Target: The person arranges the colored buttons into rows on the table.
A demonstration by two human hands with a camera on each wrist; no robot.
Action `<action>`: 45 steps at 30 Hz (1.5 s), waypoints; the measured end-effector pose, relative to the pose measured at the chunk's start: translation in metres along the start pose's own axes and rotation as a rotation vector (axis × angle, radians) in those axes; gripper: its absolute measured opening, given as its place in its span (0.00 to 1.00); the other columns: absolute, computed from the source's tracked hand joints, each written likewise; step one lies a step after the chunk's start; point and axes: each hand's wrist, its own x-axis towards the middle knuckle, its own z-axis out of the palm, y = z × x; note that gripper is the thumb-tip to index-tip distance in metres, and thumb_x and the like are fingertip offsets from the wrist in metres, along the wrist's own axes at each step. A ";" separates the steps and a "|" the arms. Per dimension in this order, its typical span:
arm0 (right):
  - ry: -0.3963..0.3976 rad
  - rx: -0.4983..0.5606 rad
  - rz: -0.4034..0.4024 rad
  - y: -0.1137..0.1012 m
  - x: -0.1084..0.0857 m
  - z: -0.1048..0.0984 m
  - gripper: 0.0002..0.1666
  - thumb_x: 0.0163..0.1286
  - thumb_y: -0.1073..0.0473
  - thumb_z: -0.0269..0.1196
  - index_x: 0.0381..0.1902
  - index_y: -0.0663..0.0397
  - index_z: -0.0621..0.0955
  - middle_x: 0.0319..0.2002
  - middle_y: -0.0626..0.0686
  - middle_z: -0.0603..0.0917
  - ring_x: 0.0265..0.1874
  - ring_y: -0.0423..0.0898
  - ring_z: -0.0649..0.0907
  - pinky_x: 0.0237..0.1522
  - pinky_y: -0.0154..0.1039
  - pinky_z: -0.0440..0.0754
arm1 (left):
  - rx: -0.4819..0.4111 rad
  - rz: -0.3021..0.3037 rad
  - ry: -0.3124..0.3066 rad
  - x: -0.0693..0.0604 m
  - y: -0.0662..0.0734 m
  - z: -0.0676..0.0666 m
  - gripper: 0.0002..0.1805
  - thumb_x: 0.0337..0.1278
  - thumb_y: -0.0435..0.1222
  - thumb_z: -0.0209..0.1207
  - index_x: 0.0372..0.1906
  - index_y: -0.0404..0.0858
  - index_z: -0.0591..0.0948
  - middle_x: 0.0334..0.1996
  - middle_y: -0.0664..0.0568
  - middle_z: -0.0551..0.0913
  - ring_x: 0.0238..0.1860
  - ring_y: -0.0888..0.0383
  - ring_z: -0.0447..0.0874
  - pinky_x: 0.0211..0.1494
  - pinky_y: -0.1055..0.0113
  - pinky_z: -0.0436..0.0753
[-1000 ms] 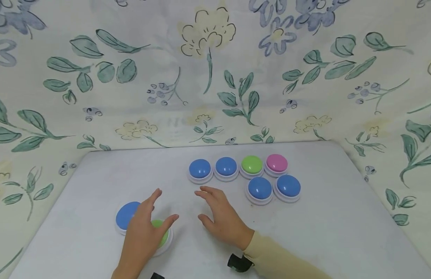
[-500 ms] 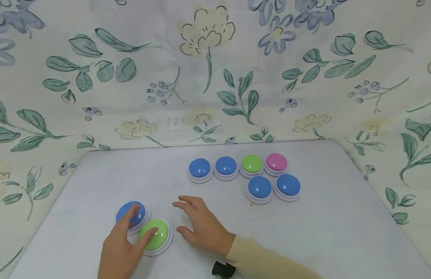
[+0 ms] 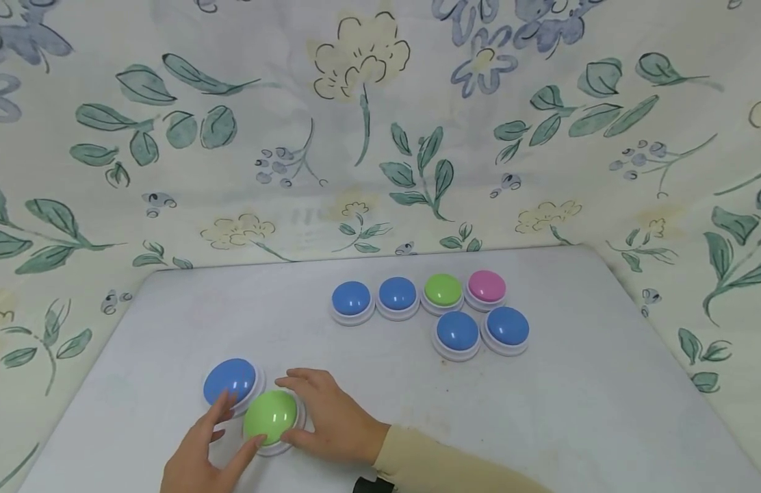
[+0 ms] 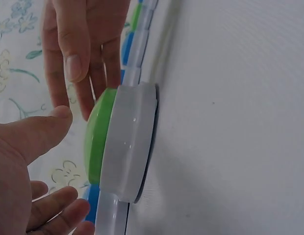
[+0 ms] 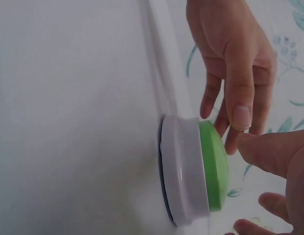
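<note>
A round push button with a green dome and white base stands on the white table, beside a blue-domed button. My left hand is at its left, thumb near the dome and fingers toward the blue button. From the other side my right hand spreads its thumb and fingers around the green button. In the left wrist view, a gap shows between my left thumb and the green dome. The right wrist view shows my right thumb close to the dome, apparently not gripping.
Farther back are several more buttons: blue ones, a green one, a pink one, and two blue ones in front. A flowered cloth hangs behind the table.
My right hand has moved left and nearer, up to the green button. My left hand has drawn back down and left, uncovering both near buttons. The buttons have stayed in place.
</note>
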 end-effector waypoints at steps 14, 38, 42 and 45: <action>-0.065 -0.064 0.028 -0.009 0.006 0.012 0.41 0.69 0.41 0.66 0.74 0.47 0.66 0.71 0.50 0.67 0.71 0.43 0.68 0.67 0.32 0.71 | 0.067 0.000 -0.090 -0.022 -0.057 0.036 0.56 0.42 0.51 0.78 0.75 0.34 0.64 0.60 0.43 0.79 0.52 0.45 0.82 0.46 0.61 0.87; -0.061 -0.140 -0.018 0.002 0.009 0.017 0.41 0.68 0.45 0.68 0.72 0.54 0.68 0.69 0.48 0.71 0.68 0.40 0.69 0.68 0.28 0.67 | 0.059 0.120 -0.150 -0.001 -0.009 0.015 0.48 0.35 0.43 0.81 0.63 0.25 0.74 0.50 0.39 0.84 0.44 0.49 0.83 0.40 0.56 0.86; -0.067 -0.152 -0.037 0.003 0.009 0.015 0.42 0.68 0.44 0.67 0.72 0.55 0.68 0.70 0.48 0.72 0.68 0.40 0.69 0.69 0.28 0.66 | 0.071 0.128 -0.147 -0.001 -0.007 0.015 0.48 0.35 0.42 0.81 0.63 0.24 0.73 0.51 0.39 0.84 0.46 0.47 0.83 0.41 0.55 0.86; -0.064 -0.158 -0.044 0.003 0.008 0.014 0.42 0.68 0.43 0.67 0.73 0.56 0.67 0.70 0.49 0.72 0.68 0.40 0.69 0.70 0.28 0.65 | 0.086 0.108 -0.164 -0.001 -0.006 0.015 0.48 0.36 0.40 0.80 0.65 0.25 0.71 0.52 0.39 0.83 0.47 0.46 0.83 0.44 0.53 0.86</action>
